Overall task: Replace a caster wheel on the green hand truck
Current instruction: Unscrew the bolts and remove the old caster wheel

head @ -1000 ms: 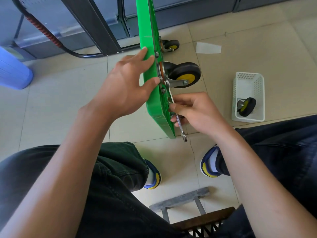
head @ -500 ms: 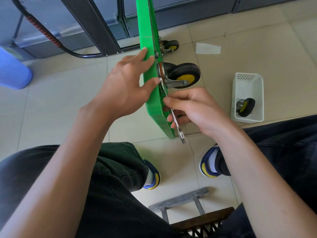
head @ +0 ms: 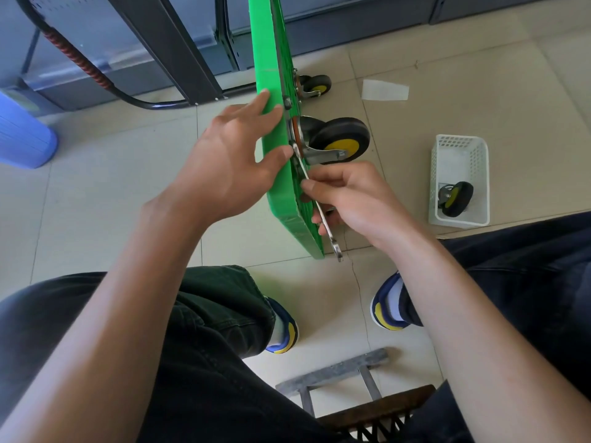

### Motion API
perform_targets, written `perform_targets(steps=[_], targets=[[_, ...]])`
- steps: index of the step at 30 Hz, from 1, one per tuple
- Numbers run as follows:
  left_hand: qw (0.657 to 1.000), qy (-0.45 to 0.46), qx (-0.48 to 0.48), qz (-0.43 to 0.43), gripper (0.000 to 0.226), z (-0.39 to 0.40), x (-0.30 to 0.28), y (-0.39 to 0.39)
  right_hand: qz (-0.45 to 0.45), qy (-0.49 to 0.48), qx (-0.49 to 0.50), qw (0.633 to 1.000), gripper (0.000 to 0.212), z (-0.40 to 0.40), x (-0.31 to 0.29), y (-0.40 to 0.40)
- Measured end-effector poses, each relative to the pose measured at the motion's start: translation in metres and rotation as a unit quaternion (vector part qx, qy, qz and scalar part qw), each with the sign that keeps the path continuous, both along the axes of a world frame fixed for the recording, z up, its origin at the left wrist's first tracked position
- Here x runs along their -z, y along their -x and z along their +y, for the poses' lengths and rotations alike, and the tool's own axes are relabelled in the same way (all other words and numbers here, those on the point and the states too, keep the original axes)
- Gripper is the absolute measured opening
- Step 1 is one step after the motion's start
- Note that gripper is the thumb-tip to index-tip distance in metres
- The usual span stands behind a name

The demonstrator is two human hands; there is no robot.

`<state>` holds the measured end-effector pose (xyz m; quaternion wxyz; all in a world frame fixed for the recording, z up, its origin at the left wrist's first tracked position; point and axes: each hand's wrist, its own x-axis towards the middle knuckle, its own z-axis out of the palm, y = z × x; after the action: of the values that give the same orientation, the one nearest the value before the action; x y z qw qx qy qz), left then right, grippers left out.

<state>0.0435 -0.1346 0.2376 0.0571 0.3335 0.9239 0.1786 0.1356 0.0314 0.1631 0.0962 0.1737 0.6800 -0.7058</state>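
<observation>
You had the green hand truck (head: 281, 193) stood on edge, so the caster wheel (head: 343, 139) faced right. Left hand (head: 230, 158), fingers straight, braced the deck against wrench torque. Right hand (head: 355, 196) pinched the wrench (head: 323, 215) on the mounting plate's near nut. Spare wheel (head: 455, 198) sat in the white basket (head: 460, 148), well right.

Our left hand (head: 230, 161) lies flat with fingers spread, thumb and fingertips pressing the green deck (head: 278, 174). Our right hand (head: 351, 199) has fingers curled, pinching the wrench (head: 324, 219). Both forearms reach forward.
</observation>
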Motion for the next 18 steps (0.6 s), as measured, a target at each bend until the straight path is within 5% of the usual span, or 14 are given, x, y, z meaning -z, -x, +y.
perform_targets(steps=[10,18], targets=[[1.0,-0.005,-0.003,-0.008,0.061,-0.001,0.001,0.001,0.139,-0.291,0.031,0.946,0.028,-0.006,0.037,0.017],[1.0,-0.005,-0.002,-0.007,0.062,-0.001,0.002,0.002,0.148,-0.311,0.027,0.938,0.03,-0.001,0.036,0.014]])
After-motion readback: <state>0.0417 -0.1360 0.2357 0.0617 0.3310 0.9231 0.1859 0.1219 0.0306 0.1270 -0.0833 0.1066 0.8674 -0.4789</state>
